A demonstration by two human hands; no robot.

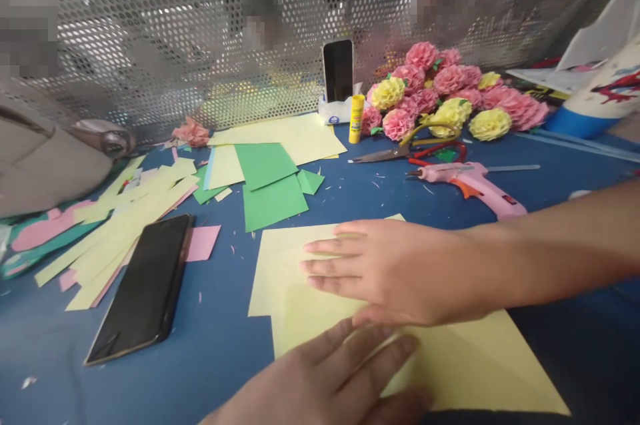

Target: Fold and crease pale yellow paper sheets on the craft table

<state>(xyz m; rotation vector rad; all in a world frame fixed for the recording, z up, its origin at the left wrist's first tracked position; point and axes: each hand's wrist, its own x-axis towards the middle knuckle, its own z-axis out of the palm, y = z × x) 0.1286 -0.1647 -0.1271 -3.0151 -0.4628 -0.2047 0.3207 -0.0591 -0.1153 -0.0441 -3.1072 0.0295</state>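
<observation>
Pale yellow sheets of paper (510, 371) lie on the blue table in front of me, one partly over another (273, 258). My right hand (400, 268) reaches in from the right and rests flat on the paper, fingers stretched to the left and slightly apart. Below it, my left hand (340, 371) lies over the lower part of the sheet, its fingers extended and a little blurred. The fingertips of the left hand come close to the right thumb; whether they touch, I cannot tell. Neither hand grasps anything.
Green paper pieces (275, 205), yellow strips (120, 231) and a black phone (143, 291) lie left. Beyond are a glue stick (356, 119), scissors (390, 153), a pink glue gun (480, 185), paper flowers (425, 95) and a propped phone (339, 70) before a perforated metal panel (200, 45).
</observation>
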